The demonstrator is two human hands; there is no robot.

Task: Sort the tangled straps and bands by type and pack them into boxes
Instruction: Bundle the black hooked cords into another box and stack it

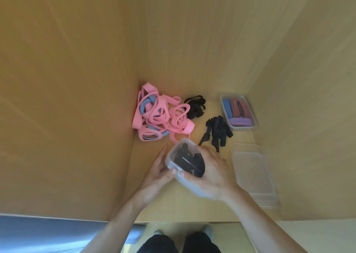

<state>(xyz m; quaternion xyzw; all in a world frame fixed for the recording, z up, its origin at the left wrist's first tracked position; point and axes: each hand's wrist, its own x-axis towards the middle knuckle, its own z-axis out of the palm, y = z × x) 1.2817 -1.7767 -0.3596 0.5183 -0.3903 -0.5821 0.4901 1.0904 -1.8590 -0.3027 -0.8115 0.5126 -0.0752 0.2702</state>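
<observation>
Translucent plastic box (pixel 189 186), rounded corners, tilted and lifted off the pale wood surface (pixel 154 200) – gripped by both hands. Left hand (pixel 157 173) cupped under its left wall, thumb on the near rim. Right hand (pixel 213 173) curled over the top and right side, covering much of the dark webbing straps (pixel 189 161) packed inside. Box's far side hidden by that hand.

Behind: soft heap of flat pink and blue loop bands (pixel 158 116), matte and rubbery; thin black elastic bundle (pixel 195 106) just beside; loose black webbing straps (pixel 217 131) near the right.

Second clear box (pixel 243 127) in the corner, holding striped red-blue bands (pixel 238 110).

Clear plastic stack (pixel 254 177) at right – blurred, lids or boxes unclear
</observation>
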